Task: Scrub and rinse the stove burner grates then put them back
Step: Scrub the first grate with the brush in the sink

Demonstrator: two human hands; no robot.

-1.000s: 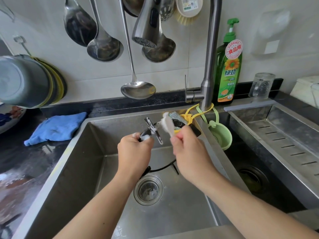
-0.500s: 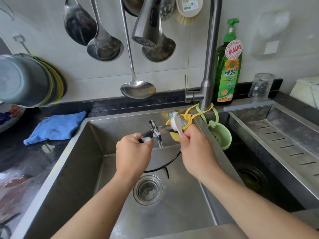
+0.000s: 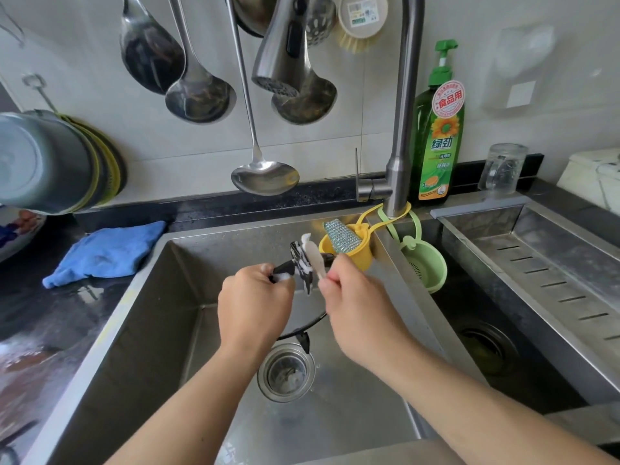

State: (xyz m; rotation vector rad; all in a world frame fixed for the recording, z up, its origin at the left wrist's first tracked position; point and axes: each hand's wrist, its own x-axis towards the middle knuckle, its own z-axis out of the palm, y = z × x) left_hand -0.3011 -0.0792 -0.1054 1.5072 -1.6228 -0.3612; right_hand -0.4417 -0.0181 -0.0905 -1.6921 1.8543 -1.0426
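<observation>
Head view: my left hand [image 3: 256, 305] grips the soapy grate [image 3: 302, 268] over the sink [image 3: 161, 317], right hand [image 3: 359, 303] pinching the brush [image 3: 313, 258]; scrubbing in hand, rinsing likely next.

Blue cloth [image 3: 104, 255], green soap bottle [image 3: 437, 135]

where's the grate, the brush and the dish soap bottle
grate [image 3: 303, 268], head view, on its soapy prong
brush [image 3: 313, 256], head view, on its white handle
dish soap bottle [image 3: 437, 142], head view, on its green label

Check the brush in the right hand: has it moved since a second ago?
Yes. The brush has swung upright and shifted left, off the yellow cup it overlapped before, onto the soapy grate. The right hand grips it.
</observation>
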